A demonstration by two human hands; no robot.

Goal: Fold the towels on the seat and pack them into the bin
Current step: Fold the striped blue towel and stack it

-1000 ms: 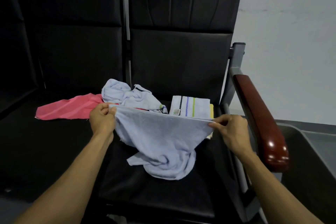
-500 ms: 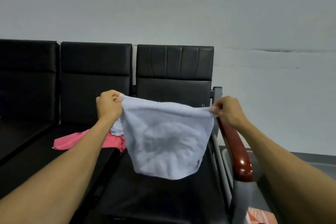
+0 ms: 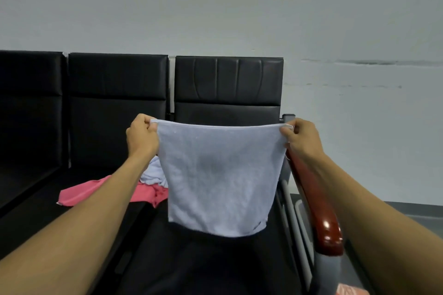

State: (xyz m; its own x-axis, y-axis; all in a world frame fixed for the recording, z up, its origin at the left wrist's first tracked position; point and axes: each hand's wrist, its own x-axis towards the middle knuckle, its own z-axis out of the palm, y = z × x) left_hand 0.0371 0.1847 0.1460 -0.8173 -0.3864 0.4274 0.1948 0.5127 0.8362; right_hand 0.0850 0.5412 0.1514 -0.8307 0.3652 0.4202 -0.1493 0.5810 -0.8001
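3 towels: 2 light blue (image 3: 219, 175) (image 3: 153, 173), 1 pink (image 3: 96, 193). 3 black seats (image 3: 227, 84) (image 3: 117, 108) (image 3: 28, 108). 1 wooden armrest (image 3: 318, 213). 2 hands (image 3: 141, 137) (image 3: 303, 140).

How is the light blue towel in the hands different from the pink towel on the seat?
The light blue towel hangs in the air, while the pink towel lies on the black seat. The light blue towel is spread flat, its top corners pinched by the left hand and the right hand; no hand touches the pink towel, which lies loose and uneven. The pink towel is partly hidden by the left forearm. Neither is folded yet.
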